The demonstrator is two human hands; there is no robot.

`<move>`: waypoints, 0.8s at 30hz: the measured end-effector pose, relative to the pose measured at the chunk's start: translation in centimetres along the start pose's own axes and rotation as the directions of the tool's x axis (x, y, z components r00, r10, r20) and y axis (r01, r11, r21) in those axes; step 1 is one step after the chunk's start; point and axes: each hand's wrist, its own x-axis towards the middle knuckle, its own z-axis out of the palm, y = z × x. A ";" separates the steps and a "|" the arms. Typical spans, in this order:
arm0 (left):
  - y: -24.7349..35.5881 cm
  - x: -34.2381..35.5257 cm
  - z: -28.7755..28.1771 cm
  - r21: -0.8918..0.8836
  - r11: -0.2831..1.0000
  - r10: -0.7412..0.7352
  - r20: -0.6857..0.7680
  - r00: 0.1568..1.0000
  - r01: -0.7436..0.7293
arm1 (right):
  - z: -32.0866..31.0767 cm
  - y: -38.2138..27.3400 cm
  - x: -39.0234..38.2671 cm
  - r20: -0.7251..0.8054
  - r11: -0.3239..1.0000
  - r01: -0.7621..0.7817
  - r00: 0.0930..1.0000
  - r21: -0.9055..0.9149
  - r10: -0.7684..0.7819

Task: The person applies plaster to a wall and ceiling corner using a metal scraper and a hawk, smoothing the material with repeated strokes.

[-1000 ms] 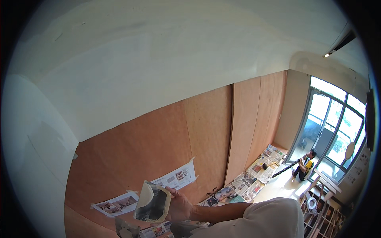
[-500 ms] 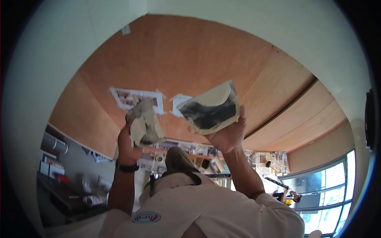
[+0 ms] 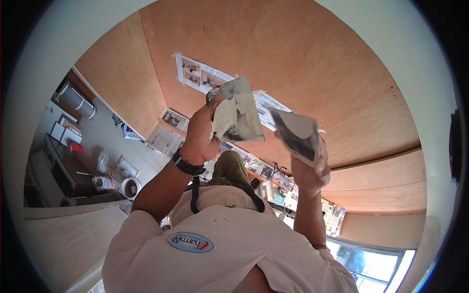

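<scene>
My left hand point(image 3: 198, 134) is closed on a flat grey scraper plate point(image 3: 245, 88). Thick lumps of pale putty point(image 3: 225, 118) lie on that plate, and some grey smears my fingers. To its right, my right hand point(image 3: 311, 172) grips a broad metal scraper point(image 3: 292, 139) with a dark blade and a beige band of putty along one edge. This scraper is slightly blurred and held tilted, apart from the left plate. Both tools are up in front of reddish-brown wood panelling point(image 3: 288, 44); I cannot tell whether either touches it.
Printed sheets point(image 3: 202, 73) are taped to the panelling behind my hands. Newspaper point(image 3: 168, 139) covers an area below it. To the left are a white bucket point(image 3: 130, 187), plastic bags point(image 3: 127, 167), a dark cabinet point(image 3: 61, 168) and a roll point(image 3: 75, 100). A window point(image 3: 364, 266) is at lower right.
My view has turned and shifted. My left hand with its plate appears higher and further right; the right hand's scraper has moved right and tilted, and both tools are closer together.
</scene>
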 end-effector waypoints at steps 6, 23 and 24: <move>1.6 -0.4 0.5 0.260 0.965 -0.017 -0.058 0.998 0.031 | 1.9 -4.5 3.4 0.346 0.539 0.252 0.935 -0.804 0.079; 3.0 -0.4 2.7 0.455 0.888 0.117 -0.093 0.989 -0.062 | 3.3 -6.5 6.6 0.505 0.342 0.410 0.823 -0.845 0.260; 2.7 -0.2 2.7 0.469 0.882 0.098 -0.083 0.992 -0.048 | 3.7 -6.3 6.7 0.525 0.335 0.435 0.811 -0.836 0.257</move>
